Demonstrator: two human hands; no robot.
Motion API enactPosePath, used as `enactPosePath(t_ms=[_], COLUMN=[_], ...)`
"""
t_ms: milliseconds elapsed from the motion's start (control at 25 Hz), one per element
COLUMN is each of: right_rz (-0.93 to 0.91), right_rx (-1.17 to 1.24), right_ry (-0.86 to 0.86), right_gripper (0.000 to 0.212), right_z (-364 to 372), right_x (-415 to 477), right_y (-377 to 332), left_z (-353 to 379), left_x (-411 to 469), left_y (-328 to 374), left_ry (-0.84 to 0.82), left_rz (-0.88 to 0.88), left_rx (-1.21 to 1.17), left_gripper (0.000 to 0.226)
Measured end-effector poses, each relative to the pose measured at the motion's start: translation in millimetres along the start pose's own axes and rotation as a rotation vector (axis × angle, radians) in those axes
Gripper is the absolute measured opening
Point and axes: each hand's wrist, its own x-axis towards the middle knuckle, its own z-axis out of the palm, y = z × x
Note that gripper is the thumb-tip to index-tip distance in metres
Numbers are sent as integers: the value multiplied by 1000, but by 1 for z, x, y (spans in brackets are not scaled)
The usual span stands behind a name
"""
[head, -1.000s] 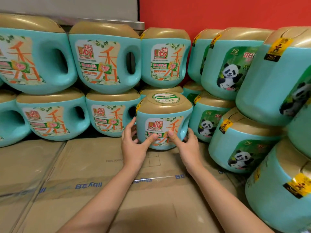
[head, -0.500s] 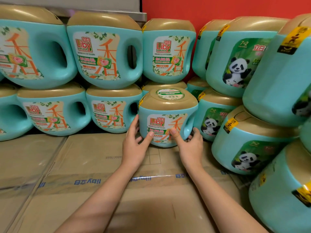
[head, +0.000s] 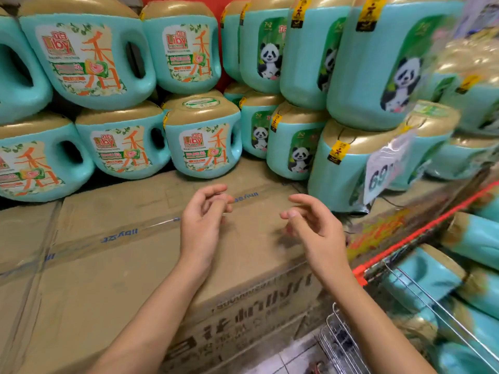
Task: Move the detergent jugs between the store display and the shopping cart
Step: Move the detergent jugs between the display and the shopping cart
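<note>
A teal detergent jug with a gold cap (head: pixel 202 143) stands upright on the cardboard boxes (head: pixel 113 255) in the front row of the display. My left hand (head: pixel 201 225) and my right hand (head: pixel 313 225) hover over the box top a short way in front of that jug, apart from it. Both hands are empty, with fingers loosely curled. At the lower right the wire shopping cart (head: pixel 421 290) with a red rim holds several teal jugs (head: pixel 424 276) lying inside.
Stacked teal jugs fill the display: orange-label ones (head: pixel 81 58) at left, panda-label ones (head: pixel 297 144) at right. A white price tag (head: pixel 383 168) hangs off a right-hand jug. A strip of tiled floor (head: pixel 291 360) shows between box front and cart.
Both hands have let go of the front jug and drawn back toward me. The view has swung right and down, and the cart has come into sight.
</note>
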Motion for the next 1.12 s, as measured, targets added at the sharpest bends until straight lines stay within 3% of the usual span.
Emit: enactPosePath(t_ms=[280,440,760,920,1120], right_rz=[173,257,374,441,559], right_rx=[15,-52,-167,-251,-195], right_ry=[518,701,905,906,802], right_gripper=[19,14,14,15,49], right_z=[-141,-213,-357,-433,-500], right_x=[-129,-150,-105,-45,22], right_y=[13,30,75,105,155], left_z=[81,150,331,416,489], left_x=[-116,-135,-117,-95,-80], left_y=[-24,-50,-120,-159,-190], left_ry=[-408,-587,-752,-826,-808], left_rz=[-196,-308,-392,-549,-785], left_rx=[-75,-36,101,190,151], left_gripper=[18,20,16,8,43])
